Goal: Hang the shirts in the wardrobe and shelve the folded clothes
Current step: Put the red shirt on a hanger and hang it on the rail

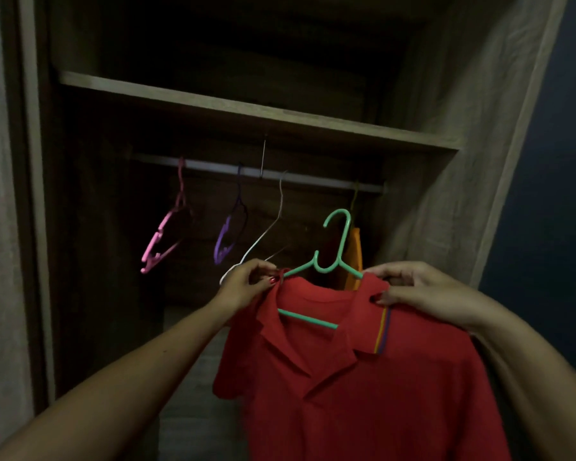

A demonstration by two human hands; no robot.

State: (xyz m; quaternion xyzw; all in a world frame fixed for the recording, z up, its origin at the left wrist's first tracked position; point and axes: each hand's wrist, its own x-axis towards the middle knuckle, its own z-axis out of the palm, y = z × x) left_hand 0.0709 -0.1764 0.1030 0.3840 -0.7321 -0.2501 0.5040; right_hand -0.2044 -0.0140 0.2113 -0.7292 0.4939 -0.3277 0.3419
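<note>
Dim wardrobe [246, 108], left hand [246, 287], right hand [413, 287] pinching red shirt [363, 394] on hanger [333, 257]

You are wearing red polish on your nails, showing on the thumb of your left hand [243, 289] and of your right hand [419, 291]. Both your forearms [140, 371] are showing bare, as far as the view is reaching.

Dim wooden wardrobe [463, 94], dark blue wall [552, 194] at its right.

A pink hanger [167, 237], a purple hanger [226, 241] and a white wire hanger [281, 199] hang bare. A dark blue wall [552, 161] is on the right.
</note>
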